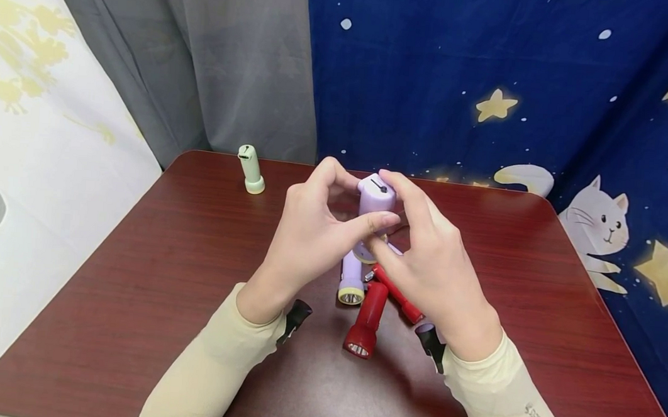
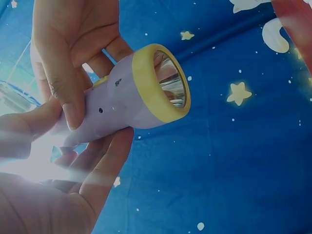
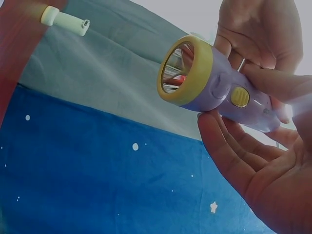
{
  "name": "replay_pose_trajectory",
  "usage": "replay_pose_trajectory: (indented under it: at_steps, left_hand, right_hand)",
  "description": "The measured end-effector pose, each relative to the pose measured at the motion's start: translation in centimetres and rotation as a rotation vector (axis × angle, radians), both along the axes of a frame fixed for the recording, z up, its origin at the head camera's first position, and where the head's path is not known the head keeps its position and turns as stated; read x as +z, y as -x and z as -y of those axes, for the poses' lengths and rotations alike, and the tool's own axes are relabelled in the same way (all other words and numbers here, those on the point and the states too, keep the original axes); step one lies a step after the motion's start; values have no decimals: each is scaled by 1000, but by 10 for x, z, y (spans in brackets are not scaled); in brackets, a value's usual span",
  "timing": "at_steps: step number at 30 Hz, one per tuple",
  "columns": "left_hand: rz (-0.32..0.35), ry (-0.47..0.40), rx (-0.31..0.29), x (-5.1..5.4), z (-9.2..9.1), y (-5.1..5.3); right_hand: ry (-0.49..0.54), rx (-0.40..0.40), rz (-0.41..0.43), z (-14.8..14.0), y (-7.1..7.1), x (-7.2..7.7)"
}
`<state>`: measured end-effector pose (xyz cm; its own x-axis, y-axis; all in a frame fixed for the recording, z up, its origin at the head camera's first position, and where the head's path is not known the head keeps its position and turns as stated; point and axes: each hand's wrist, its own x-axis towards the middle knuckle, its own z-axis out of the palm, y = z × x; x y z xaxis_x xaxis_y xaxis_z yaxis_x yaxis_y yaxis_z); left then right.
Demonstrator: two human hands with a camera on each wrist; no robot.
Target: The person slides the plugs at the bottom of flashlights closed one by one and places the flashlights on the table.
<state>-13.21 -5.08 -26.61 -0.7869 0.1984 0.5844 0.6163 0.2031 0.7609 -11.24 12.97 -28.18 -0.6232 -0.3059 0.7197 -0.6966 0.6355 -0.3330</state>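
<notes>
Both hands hold a purple flashlight [image 1: 376, 203] above the middle of the table, its flat tail end up and its yellow-rimmed lens end down. My left hand [image 1: 310, 235] grips it from the left, thumb across its near side. From the right, my right hand [image 1: 441, 271] curls its fingers and thumb round the body. The left wrist view shows the purple flashlight [image 2: 117, 100] with its reflector and small dark holes in the side. A yellow button stands out on the flashlight [image 3: 219, 80] in the right wrist view.
Beneath the hands lie another purple flashlight [image 1: 351, 282], a red flashlight [image 1: 368, 320] and a thinner red one [image 1: 399, 292], partly hidden. A pale green flashlight [image 1: 251, 170] stands at the back left of the table [image 1: 137, 286]. Curtains [image 1: 409, 67] hang behind the table.
</notes>
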Motion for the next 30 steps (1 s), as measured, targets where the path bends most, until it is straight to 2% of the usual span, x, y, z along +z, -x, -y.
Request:
replay_pose_trajectory:
  at_steps: [7, 11, 15, 21, 25, 27, 30]
  left_hand:
    - [-9, 24, 0, 2, 2, 1]
    - [-41, 39, -11, 1, 2, 2]
    - [-63, 16, -57, 2, 3, 1]
    - [-61, -14, -135, 9, 9, -3]
    - [-63, 5, -188, 11, 12, -2]
    - [-91, 9, -201, 10, 12, -1]
    - [-154, -3, -184, 8, 11, -1]
  right_hand:
    - [-21, 7, -11, 0, 0, 0]
    - [-25, 7, -27, 0, 0, -1]
    - [9, 32, -37, -1, -2, 2]
    - [77, 96, 36, -7, -9, 11]
    - [48, 131, 63, -12, -9, 13]
    - [26, 147, 57, -14, -9, 13]
    - [31, 168, 44, -14, -8, 14]
